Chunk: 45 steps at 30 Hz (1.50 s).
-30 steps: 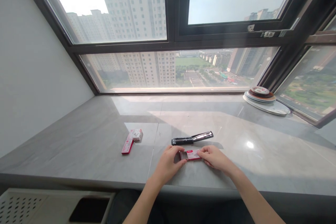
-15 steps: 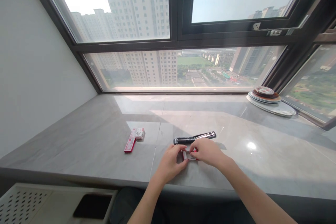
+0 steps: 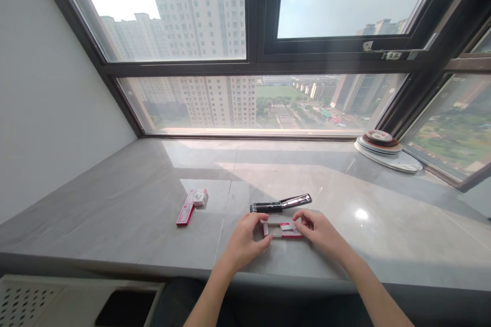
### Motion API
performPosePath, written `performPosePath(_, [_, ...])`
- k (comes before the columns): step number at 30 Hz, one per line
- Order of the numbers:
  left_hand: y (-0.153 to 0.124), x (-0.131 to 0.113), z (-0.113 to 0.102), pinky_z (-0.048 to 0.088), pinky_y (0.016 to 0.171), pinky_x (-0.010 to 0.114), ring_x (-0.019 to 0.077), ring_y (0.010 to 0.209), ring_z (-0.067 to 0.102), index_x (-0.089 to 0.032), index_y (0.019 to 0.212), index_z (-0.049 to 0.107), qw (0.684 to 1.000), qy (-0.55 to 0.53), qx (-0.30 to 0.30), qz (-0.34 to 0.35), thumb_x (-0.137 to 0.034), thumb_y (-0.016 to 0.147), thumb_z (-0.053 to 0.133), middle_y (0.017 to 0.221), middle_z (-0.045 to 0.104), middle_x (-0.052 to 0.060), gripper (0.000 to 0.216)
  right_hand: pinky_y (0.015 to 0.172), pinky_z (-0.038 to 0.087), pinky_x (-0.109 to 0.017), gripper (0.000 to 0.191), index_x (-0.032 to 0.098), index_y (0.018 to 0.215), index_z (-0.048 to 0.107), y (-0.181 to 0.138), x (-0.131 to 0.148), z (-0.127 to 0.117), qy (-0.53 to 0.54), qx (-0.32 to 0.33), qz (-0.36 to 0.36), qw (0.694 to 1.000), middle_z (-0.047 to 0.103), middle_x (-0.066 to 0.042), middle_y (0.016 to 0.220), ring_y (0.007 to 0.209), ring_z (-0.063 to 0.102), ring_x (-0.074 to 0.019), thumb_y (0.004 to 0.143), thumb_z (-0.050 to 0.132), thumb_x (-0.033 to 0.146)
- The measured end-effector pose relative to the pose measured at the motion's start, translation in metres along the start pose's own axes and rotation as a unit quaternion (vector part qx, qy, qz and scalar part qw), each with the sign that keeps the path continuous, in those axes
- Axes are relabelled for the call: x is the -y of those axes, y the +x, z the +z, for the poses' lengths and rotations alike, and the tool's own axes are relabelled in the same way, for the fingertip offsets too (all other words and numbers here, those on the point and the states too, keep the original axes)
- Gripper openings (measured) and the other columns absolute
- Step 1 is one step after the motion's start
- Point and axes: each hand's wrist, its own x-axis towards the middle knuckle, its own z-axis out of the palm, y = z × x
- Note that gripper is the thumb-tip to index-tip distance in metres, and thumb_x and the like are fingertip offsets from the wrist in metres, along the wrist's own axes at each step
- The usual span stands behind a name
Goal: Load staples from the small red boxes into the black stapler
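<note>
One box [image 3: 293, 234] | long axis crosswise, tray [image 3: 274, 231] leftward | left fingers [image 3: 267, 240] spread, gripping tray | right fingers [image 3: 301, 214] pinched, hold unclear

Stapler [image 3: 266, 207] bhnd box [image 3: 292, 234], plates [image 3: 378, 146] far R

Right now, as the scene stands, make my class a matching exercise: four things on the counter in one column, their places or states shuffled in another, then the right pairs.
1. Stapler
2. Stacked plates
3. Box at the left hand
4. Other boxes

A. at the far right of the counter
B. slid partly open
C. close together, left of the left hand
D. black and silver, opened out

Pairs: 1-D; 2-A; 3-B; 4-C
</note>
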Motion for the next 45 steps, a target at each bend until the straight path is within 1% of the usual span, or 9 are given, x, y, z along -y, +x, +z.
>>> performPosePath(4, [0.003,0.005,0.005,0.05,0.086,0.033,0.0212,0.095,0.063,-0.029,0.111,0.07,0.998,0.027,-0.044,-0.047,-0.034,0.1,0.055,0.1,0.068,0.003,0.019,0.065,0.043,-0.029,0.051,0.023,0.125,0.072,-0.015,-0.004,-0.001,-0.01,0.014,0.022,1.0,0.064,0.0,0.079,0.07,0.057,-0.018,0.085,0.073,0.055])
performPosePath(7, [0.009,0.009,0.016,0.047,0.076,0.031,0.0185,0.077,0.062,-0.027,0.103,0.071,0.994,0.052,-0.051,-0.08,-0.03,0.102,0.05,0.083,0.066,0.001,0.022,0.071,0.045,-0.03,0.042,0.026,0.119,0.076,-0.014,0.009,0.004,-0.021,0.031,-0.008,0.999,0.071,-0.002,0.09,0.077,0.06,-0.0194,0.086,0.074,0.051])
performPosePath(12, [0.009,0.007,0.03,0.044,0.077,0.032,0.0198,0.079,0.065,-0.026,0.097,0.069,0.993,0.071,-0.066,-0.063,-0.027,0.098,0.054,0.08,0.07,0.0,0.015,0.07,0.044,-0.029,0.033,0.029,0.114,0.079,-0.005,0.031,0.019,-0.028,0.04,-0.042,0.998,0.073,-0.001,0.09,0.076,0.061,-0.0189,0.087,0.072,0.047])
performPosePath(16, [0.007,0.011,0.021,0.045,0.072,0.031,0.0179,0.072,0.063,-0.027,0.101,0.066,0.994,0.045,-0.066,-0.074,-0.03,0.101,0.05,0.079,0.069,-0.002,0.016,0.067,0.043,-0.029,0.044,0.028,0.124,0.077,-0.002,0.04,0.022,-0.039,0.037,-0.03,0.998,0.074,-0.002,0.085,0.072,0.061,-0.0192,0.085,0.075,0.049])
performPosePath(20, [0.025,0.029,-0.001,0.047,0.086,0.035,0.0227,0.094,0.064,-0.028,0.11,0.066,0.978,0.127,-0.145,-0.082,-0.035,0.094,0.064,0.098,0.071,0.002,0.017,0.071,0.043,-0.029,0.034,0.034,0.12,0.079,0.003,0.047,0.026,-0.026,0.041,-0.046,0.998,0.076,0.0,0.088,0.074,0.063,-0.0191,0.09,0.071,0.047])
performPosePath(24, [0.046,0.043,-0.008,0.041,0.106,0.046,0.0315,0.129,0.051,-0.032,0.114,0.07,0.971,0.197,-0.112,-0.077,-0.04,0.082,0.08,0.134,0.064,0.004,0.034,0.068,0.042,-0.029,0.021,0.031,0.102,0.083,0.01,0.055,0.036,-0.028,0.071,-0.06,0.995,0.075,0.0,0.082,0.073,0.064,-0.0197,0.089,0.071,0.043])
performPosePath(28, [0.039,0.043,0.008,0.035,0.114,0.048,0.0286,0.132,0.05,-0.033,0.109,0.072,0.979,0.189,-0.069,-0.03,-0.04,0.087,0.078,0.137,0.063,0.001,0.023,0.07,0.043,-0.029,0.021,0.028,0.1,0.082,0.021,0.06,0.037,-0.035,0.04,-0.084,0.995,0.076,-0.001,0.083,0.074,0.064,-0.0193,0.094,0.064,0.039])
performPosePath(32, [0.027,0.039,0.018,0.033,0.118,0.046,0.0275,0.135,0.048,-0.033,0.112,0.071,0.983,0.171,-0.07,-0.019,-0.039,0.089,0.077,0.139,0.061,0.001,0.025,0.071,0.043,-0.029,0.027,0.026,0.108,0.079,0.039,0.06,0.032,-0.059,-0.008,-0.081,0.995,0.075,-0.002,0.081,0.074,0.065,-0.0196,0.096,0.06,0.039])
performPosePath(45, [0.027,0.037,0.012,0.033,0.119,0.047,0.0275,0.135,0.049,-0.032,0.108,0.072,0.987,0.146,-0.067,-0.024,-0.038,0.087,0.079,0.138,0.062,0.002,0.023,0.073,0.045,-0.029,0.03,0.027,0.108,0.08,0.045,0.055,0.038,-0.054,0.012,-0.082,0.995,0.077,-0.002,0.09,0.079,0.066,-0.0208,0.097,0.057,0.041])
